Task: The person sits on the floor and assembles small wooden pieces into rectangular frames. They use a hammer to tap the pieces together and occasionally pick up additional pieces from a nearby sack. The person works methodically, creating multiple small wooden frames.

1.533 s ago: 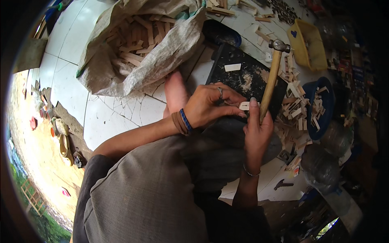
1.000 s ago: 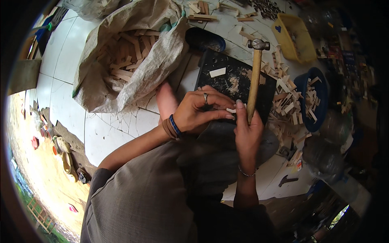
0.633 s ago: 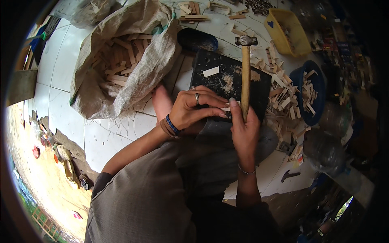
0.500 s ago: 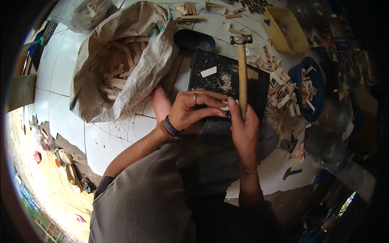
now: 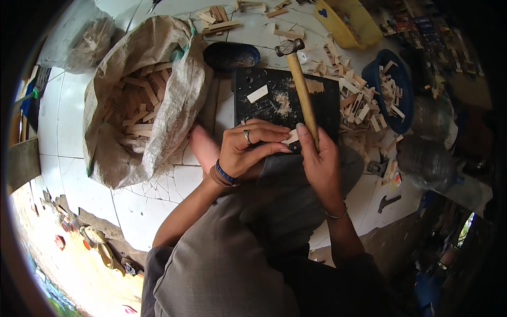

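Observation:
My left hand (image 5: 245, 148), with a ring and a blue band at the wrist, pinches a small pale wood piece (image 5: 291, 137) between thumb and fingertips. My right hand (image 5: 320, 161) is wrapped round the lower handle of a hammer (image 5: 302, 87). Its thumb tip rests by the wood piece's right end. The hammer's metal head points away from me, tilted a little left. Beneath both hands lies a black board (image 5: 266, 112) over my lap's far side. Another pale wood piece (image 5: 257, 94) and a heap of shavings (image 5: 283, 104) lie on that board.
Left stands an open woven sack (image 5: 177, 113) of wood strips. A dark blue oval container (image 5: 232, 55) sits behind the board. Rightward are piled wood pieces (image 5: 364, 108), a blue basin (image 5: 372, 68) and a yellow tub (image 5: 354, 29). A second hammer (image 5: 390, 203) lies on the tiles.
The hammer has tipped leftward in my right hand. The pinched wood piece shows more fully between my fingertips. The whole view has shifted slightly.

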Available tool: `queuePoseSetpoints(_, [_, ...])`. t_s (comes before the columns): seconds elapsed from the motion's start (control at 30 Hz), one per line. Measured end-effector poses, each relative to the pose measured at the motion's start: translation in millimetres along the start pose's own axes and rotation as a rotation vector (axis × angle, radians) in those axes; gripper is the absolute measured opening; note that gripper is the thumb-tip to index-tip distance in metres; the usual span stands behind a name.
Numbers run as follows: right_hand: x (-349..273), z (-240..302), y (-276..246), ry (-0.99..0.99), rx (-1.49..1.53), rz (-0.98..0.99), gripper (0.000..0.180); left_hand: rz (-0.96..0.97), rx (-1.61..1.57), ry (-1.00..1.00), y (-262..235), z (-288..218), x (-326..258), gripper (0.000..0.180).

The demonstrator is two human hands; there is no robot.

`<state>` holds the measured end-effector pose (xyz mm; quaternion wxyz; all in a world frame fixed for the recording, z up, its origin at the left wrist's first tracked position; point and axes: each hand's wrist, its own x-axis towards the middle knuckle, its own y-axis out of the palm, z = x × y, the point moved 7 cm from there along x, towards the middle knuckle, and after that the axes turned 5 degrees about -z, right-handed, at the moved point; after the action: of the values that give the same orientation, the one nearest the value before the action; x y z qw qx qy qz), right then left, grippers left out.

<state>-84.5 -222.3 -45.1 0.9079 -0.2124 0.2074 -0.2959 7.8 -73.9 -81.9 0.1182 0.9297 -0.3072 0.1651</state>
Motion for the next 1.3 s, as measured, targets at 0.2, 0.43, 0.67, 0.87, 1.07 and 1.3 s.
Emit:
queuePoseSetpoints(0.2, [-35.8, 21.3, -63.2, -0.26, -0.232, -0.073, 0.045, -0.031, -0.04, 0.005, -2.3, -1.3, 0.2, 0.018])
queuePoseSetpoints(0.43, [-88.6, 9.3, -82.0, -0.432, -0.49, 0.301, 0.058, -0.048, -0.018, 0.01, -4.3, -1.0, -3.1, 0.017])
queuePoseSetpoints(0.67, [-90.5, 5.4, -80.7, -0.552, -0.476, 0.262, 0.058, -0.045, 0.001, 0.015, -3.4, -3.2, -3.0, 0.018])
queuePoseSetpoints(0.87, [-96.9, 7.5, -98.4, -0.556, -0.513, 0.164, 0.056, -0.042, -0.016, 0.021, -2.7, -3.2, -3.2, 0.019])
queuePoseSetpoints(1.07, [-94.4, -10.0, -86.4, -0.551, -0.566, 0.262, 0.057, -0.032, -0.017, 0.024, -3.2, -3.9, -2.0, 0.019])
queuePoseSetpoints(1.3, [-98.0, -9.3, -95.2, -0.571, -0.511, 0.186, 0.059, -0.03, 0.007, 0.018, -1.5, -5.1, -2.2, 0.018])
